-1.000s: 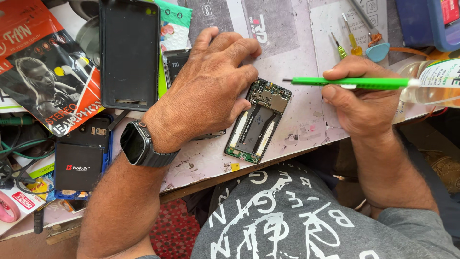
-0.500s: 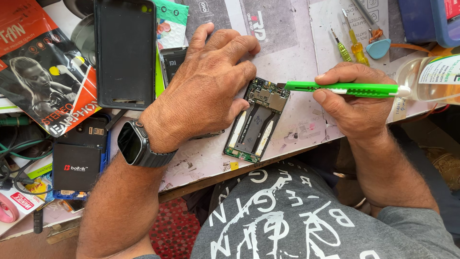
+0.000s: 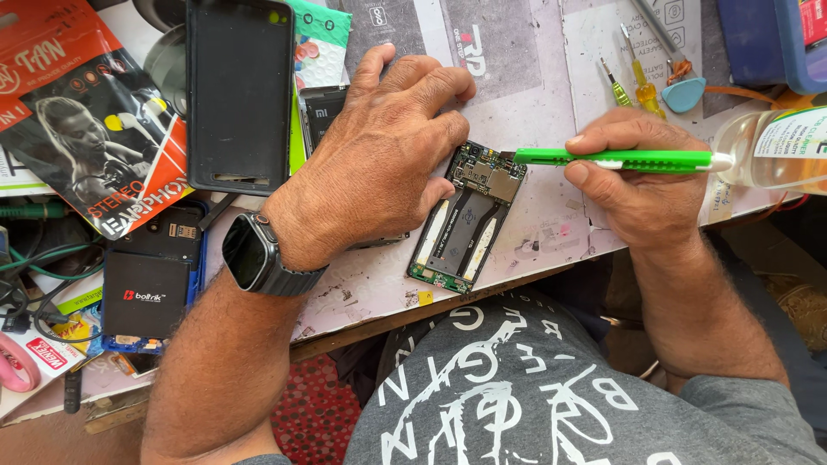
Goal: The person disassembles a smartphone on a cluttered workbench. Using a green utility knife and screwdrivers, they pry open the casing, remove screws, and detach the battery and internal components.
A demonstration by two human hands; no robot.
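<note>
1. Here my right hand (image 3: 642,185) pinches the green tool (image 3: 616,158), its tip at the upper edge of the opened phone frame (image 3: 466,216); a slip could gouge the circuit board.
2. My left hand (image 3: 379,164) presses flat on the frame's left side, fingers closed on nothing; light pressure lets it skid.
3. The clear bottle (image 3: 775,151) by the tool's rear could be knocked.

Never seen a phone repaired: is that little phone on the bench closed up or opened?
Opened. The phone lies flat with its circuit board and inner frame bare, steadied by the left hand while the right hand holds a green tool to it.
</note>
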